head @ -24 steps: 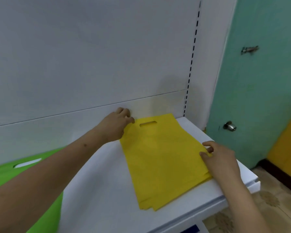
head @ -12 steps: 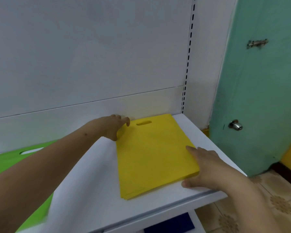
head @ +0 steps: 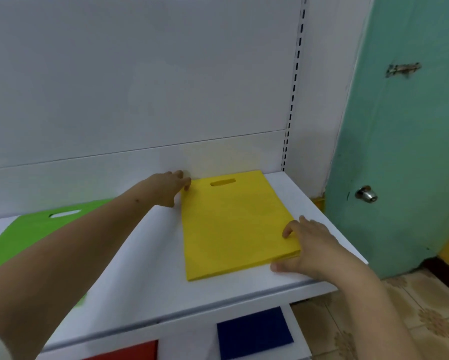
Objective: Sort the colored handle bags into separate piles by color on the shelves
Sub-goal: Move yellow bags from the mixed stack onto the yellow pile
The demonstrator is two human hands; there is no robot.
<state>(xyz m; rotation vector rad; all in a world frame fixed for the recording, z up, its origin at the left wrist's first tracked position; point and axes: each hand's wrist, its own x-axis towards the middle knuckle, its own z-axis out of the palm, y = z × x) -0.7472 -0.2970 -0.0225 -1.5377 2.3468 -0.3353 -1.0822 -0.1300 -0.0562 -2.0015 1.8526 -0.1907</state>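
Yellow bags point(head: 233, 224) squared straighter on shelf point(head: 145, 281), flat left hand point(head: 172, 187) and right hand point(head: 309, 245) against edges.

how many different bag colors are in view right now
4: yellow pile on the upper shelf, right; green on that shelf, left; red and blue on the shelf below. More colors may lie out of view.

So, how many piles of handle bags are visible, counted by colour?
Yellow flat fabric handle-bag pile: 1
Green flat handle-bag pile: 1
Blue flat bag pile: 1
Red flat bag pile: 1
Total: 4 piles
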